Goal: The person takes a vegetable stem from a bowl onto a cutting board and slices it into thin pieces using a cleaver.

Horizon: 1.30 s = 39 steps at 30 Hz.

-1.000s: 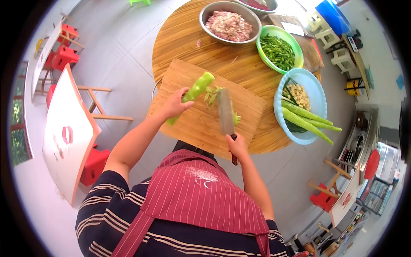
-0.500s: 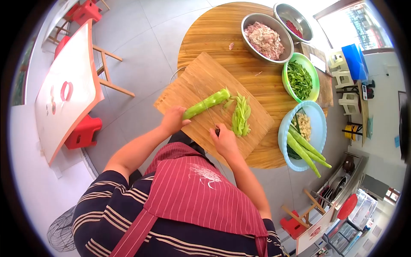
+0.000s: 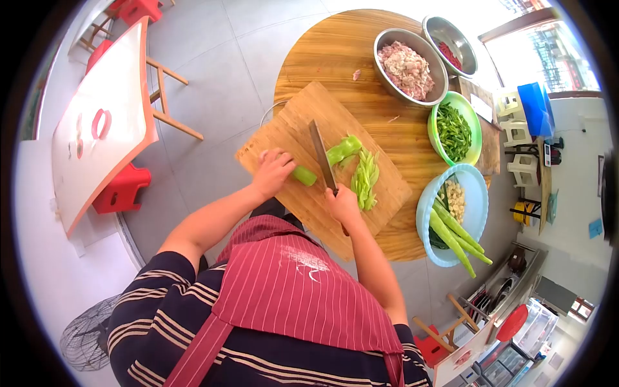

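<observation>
Left hand: left hand (image 3: 273, 173) lies over the outer end of the short green piece (image 3: 304, 175), fingertips at it; whether it is clamped tight, cannot tell.
Right hand: right hand (image 3: 342, 206) is wrapped around the handle of the knife (image 3: 322, 153); hands apart from each other.
Blade: between the short piece and the knobbly green piece (image 3: 343, 149), pointing away from the body; edge contact with the board unclear.
Vegetable: both pieces lie on the cutting board (image 3: 316, 103), one on each side of the blade.
Slices: loose pile of pale green slices (image 3: 365, 178) on the board, right of the knobbly piece.
Cutting tips: best to curl the left fingertips back, steady the round piece so it can't roll, and keep slant and thickness even to match the pile.
Board: left corner juts past the rim of the round wooden worktop (image 3: 309, 55); pressing over the supported part looks safer.
Right of board: light-blue bowl (image 3: 476, 213) with pale cloves (image 3: 455, 201) and long green vegetables (image 3: 454, 238), ends over its rim.
Beyond: green basket (image 3: 476, 132) of chopped greens (image 3: 454, 132); farther, steel bowl (image 3: 440, 74) of raw meat (image 3: 405, 69).
</observation>
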Each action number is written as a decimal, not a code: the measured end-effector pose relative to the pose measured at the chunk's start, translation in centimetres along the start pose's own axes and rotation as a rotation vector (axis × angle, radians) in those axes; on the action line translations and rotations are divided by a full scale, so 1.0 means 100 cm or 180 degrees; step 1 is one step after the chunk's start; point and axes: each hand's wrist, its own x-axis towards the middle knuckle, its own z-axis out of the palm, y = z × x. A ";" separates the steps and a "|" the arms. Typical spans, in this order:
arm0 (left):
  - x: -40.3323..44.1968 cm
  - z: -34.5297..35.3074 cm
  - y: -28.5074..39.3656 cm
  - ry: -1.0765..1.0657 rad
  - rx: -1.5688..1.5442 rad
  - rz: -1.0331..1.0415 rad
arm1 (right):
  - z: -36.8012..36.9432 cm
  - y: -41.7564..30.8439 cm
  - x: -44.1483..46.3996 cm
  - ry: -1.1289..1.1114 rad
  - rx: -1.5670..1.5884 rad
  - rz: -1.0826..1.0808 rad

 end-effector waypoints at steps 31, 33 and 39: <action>0.010 0.046 0.006 0.0512 -0.1368 0.0995 | -0.028 -0.019 -0.070 -0.0461 -0.0330 0.0341; 0.011 0.045 0.006 0.0499 -0.1386 0.0990 | -0.028 -0.019 -0.069 -0.0524 -0.0361 0.0371; 0.011 0.045 0.004 0.0468 -0.1435 0.0965 | -0.029 -0.022 -0.061 -0.0706 -0.0391 0.0438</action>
